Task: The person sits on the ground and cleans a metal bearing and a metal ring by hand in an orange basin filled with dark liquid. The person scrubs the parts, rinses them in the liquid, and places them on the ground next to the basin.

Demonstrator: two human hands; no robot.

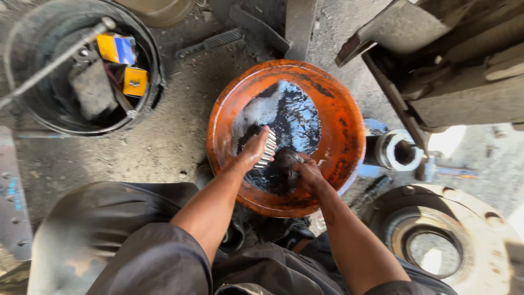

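One orange basin (338, 131) with dark liquid, two hands in it, left hand (252, 153) and right hand (305, 176), one roller bearing (267, 148), one black tub (155, 65) left of the basin, two yellow boxes (135, 81) inside it, one wheel hub (436, 246) to the basin's lower right

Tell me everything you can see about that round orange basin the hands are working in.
The round orange basin is shallow and wide-rimmed, smeared with dark grime. It sits on the dusty ground and holds a pool of black oily liquid. The left hand, holding a ribbed metal part, and the right hand both reach into it.
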